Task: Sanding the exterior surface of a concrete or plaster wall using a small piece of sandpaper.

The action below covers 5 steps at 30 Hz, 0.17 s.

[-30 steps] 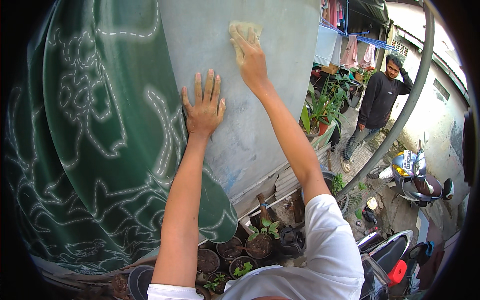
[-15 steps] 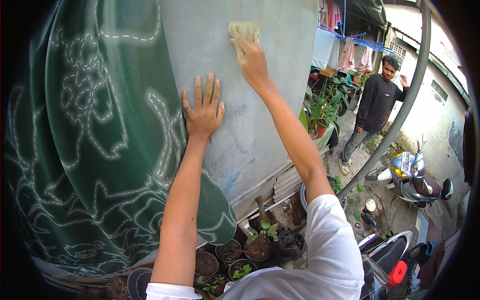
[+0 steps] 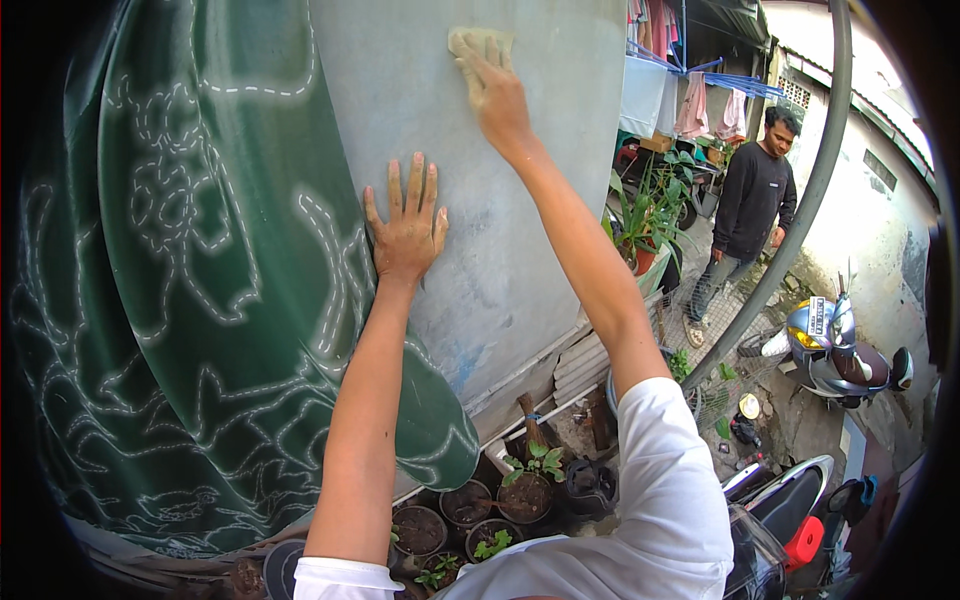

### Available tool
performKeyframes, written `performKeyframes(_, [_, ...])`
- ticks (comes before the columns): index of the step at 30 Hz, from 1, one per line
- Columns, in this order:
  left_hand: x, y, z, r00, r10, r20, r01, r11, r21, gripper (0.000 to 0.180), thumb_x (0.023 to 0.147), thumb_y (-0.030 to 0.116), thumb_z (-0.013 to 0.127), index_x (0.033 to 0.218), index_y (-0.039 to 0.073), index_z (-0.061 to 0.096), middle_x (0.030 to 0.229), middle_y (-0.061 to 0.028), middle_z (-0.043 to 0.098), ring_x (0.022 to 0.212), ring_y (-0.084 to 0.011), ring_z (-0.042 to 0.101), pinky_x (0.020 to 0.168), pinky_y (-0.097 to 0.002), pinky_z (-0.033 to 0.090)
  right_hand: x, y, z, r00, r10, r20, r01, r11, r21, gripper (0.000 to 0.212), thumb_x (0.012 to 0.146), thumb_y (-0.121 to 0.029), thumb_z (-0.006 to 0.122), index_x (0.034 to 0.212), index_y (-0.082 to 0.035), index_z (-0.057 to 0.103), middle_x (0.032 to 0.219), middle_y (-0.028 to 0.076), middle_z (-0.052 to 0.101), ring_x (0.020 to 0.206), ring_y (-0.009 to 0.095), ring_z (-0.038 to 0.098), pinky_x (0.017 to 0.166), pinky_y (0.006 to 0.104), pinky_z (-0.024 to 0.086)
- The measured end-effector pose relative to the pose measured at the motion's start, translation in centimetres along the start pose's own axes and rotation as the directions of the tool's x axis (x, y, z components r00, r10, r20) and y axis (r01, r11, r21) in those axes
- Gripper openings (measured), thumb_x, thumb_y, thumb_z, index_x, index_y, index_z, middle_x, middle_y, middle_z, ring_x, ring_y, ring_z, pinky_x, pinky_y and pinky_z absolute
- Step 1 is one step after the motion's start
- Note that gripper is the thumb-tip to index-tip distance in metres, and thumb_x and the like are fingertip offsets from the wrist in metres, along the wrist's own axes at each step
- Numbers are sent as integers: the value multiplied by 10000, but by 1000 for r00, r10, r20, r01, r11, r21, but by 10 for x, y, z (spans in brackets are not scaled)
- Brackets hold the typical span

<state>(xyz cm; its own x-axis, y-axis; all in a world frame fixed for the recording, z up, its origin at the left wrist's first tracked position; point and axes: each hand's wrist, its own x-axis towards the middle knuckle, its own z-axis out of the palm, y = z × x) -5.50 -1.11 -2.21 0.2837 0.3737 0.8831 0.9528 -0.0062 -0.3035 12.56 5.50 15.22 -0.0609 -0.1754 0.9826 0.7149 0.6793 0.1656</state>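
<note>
A smooth grey wall panel [image 3: 500, 250] rises in front of me. High on it, my right hand [image 3: 498, 108] presses a pale yellowish sheet of sandpaper [image 3: 507, 43] flat against the surface, fingers laid over it and covering most of it. My left hand [image 3: 405, 245] rests lower and to the left, palm on the panel, fingers spread, holding nothing. Just beside that hand hangs a dark green sheet [image 3: 270, 310] with white dashed line patterns; its edge runs along my left forearm. Faint blue and whitish smudges mark the lower panel.
Several potted plants [image 3: 523, 495] stand below the panel. On the right, a person in a dark shirt [image 3: 755, 200] stands behind a slanting grey pole [image 3: 790, 245]. A parked scooter [image 3: 835, 345], a motorbike seat [image 3: 785, 510] and hanging laundry [image 3: 692, 105] are there too.
My right hand has slid slightly up and left with the sandpaper. My left hand stays planted. The person at right has lowered a raised hand and now looks down.
</note>
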Motion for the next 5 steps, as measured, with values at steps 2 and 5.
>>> performKeyframes(2, [-8, -6, -2, 1000, 0, 18, 0, 1000, -15, 711, 1008, 460, 543, 1661, 244, 363, 1769, 4, 234, 1620, -295, 223, 1269, -660, 91, 12, 6, -14, 769, 584, 261, -624, 773, 110, 440, 1065, -179, 591, 1504, -150, 578, 1328, 276, 663, 1333, 538, 536, 1066, 547, 527])
performKeyframes(5, [8, 9, -4, 1000, 4, -2, -4, 1000, 2, 740, 1008, 484, 544, 1676, 253, 325, 1774, 4, 217, 1622, -296, 215, 1270, -668, 79, 3, 33, 7, 974, 196, 116, -199, 980, 19, 543, 1039, -217, 651, 1559, -134, 516, 1366, 279, 653, 1337, 556, 530, 1183, 477, 449])
